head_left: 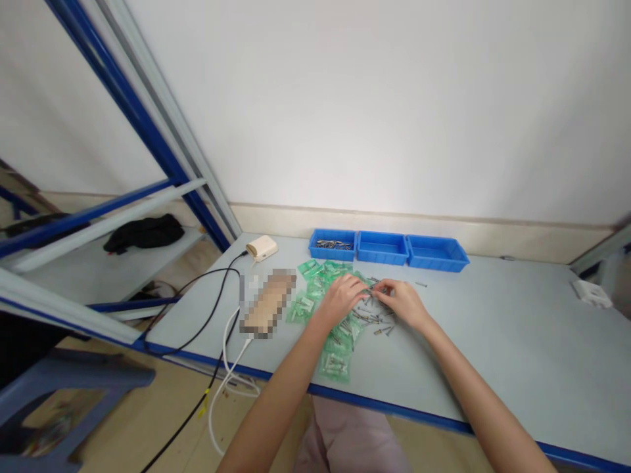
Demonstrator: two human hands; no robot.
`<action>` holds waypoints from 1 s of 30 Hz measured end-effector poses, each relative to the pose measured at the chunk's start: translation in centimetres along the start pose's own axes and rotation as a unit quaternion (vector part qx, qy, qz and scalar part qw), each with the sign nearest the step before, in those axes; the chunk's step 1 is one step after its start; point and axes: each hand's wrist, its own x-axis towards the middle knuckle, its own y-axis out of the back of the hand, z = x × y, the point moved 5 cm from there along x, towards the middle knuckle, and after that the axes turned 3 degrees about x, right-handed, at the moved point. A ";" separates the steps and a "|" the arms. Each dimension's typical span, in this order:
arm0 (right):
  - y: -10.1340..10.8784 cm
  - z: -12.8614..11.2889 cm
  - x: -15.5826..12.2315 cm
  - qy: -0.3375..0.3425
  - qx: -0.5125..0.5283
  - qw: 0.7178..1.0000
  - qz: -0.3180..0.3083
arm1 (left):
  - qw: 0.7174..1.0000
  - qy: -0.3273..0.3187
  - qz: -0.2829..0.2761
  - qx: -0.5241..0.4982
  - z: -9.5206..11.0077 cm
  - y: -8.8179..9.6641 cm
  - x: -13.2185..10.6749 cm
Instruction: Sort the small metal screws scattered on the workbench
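I sit at a grey surface (517, 328) edged in blue along my side, its far edge against a plain white wall (369, 105). Past the left end, a black cloth (145, 233) lies crumpled on a lower shelf, and a plastic stool (98, 368) stands below the near left corner, cut off by the view. By the far right corner is a white object (591, 293) I can't identify; toward the left end, a blocky blur covers an oblong thing (270, 303), with a smooth, pale device (263, 248) near the far left corner. My left hand (344, 295) and right hand (401, 302) meet mid-surface, fingertips bent close together; whether they pinch a piece, I can't tell, so small and crowded is that spot. Loose metal fasteners (369, 317), slim and dark, lie scattered beneath and around them. Crinkly, translucent green packets (335, 364) spread from near the far edge almost to the near one, partly hidden by my left arm. Along the far edge sit three blue plastic trays (382, 257), rectangular, the leftmost holding more fasteners.
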 end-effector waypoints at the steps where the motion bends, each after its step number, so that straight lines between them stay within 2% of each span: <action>1: -0.3 0.4 0.0 -0.007 0.045 0.999 0.002 | 1.000 -0.006 -0.006 0.010 0.1 -0.1 0.0; 3: -0.8 1.0 -0.2 -0.009 0.105 0.994 0.011 | 1.000 -0.009 -0.005 0.021 0.0 -0.4 -0.1; 6: -1.0 1.1 -0.6 0.009 0.136 0.990 0.045 | 1.000 -0.003 0.011 0.024 -0.1 -0.6 -0.2; 9: -0.5 0.4 -1.0 0.049 0.097 0.990 0.088 | 1.000 0.011 0.011 0.022 -0.1 -0.8 -0.1; 12: -0.2 -0.3 -1.3 0.082 0.035 0.991 0.102 | 0.999 0.025 0.000 0.021 0.0 -0.7 0.0; 20: -0.1 0.5 -1.1 0.041 0.116 0.984 0.128 | 0.999 0.008 -0.014 0.033 0.5 -0.4 -0.1; 25: 0.1 -0.2 -1.4 0.084 0.053 0.988 0.122 | 0.999 0.004 -0.017 0.051 0.4 -0.6 -0.1; 30: 0.1 0.2 -1.5 0.073 0.013 0.988 0.136 | 1.000 0.010 0.000 0.024 0.5 -0.3 -0.1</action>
